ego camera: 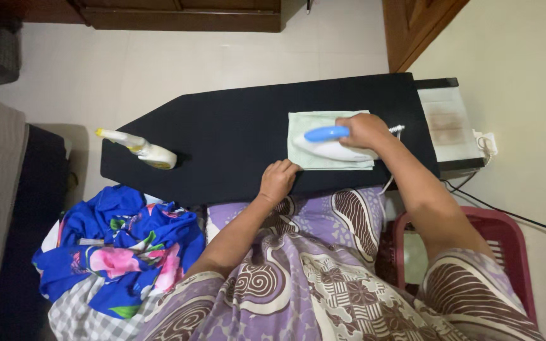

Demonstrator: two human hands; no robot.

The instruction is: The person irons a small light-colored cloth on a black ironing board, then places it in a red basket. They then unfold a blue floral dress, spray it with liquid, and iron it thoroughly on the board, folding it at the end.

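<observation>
The iron (pixel 330 146), white-bodied with a blue handle, sits flat on a folded pale green cloth (pixel 330 149) on the right half of the black ironing board (pixel 235 136). Its long axis runs along the board's length, tip toward the narrow end at the viewer's left, heel toward the wide end.

The right hand (pixel 364 131) is closed round the rear of the blue handle, fingers wrapped over the top; the forward part of the handle shows clear of the grip. The iron therefore extends leftward from that hand, in line with the forearm's reach across the board.

The left hand (pixel 277 180) holds nothing. It rests knuckles up, fingers curled, on the near edge of the board, touching or just short of the cloth's near left corner; which, I cannot tell. It lies on the tip side of the iron, apart from it.

The right hand is the one on the iron; the left is nearer the uncovered part of the cloth ahead of the tip.

A spray bottle (pixel 140 149) lies on its side near the board's narrow end, well apart from both hands. A heap of blue floral fabric (pixel 121 246) sits beside the person's left, a red basket (pixel 507 246) at the right. The iron's cord (pixel 507 213) trails off to the right.
</observation>
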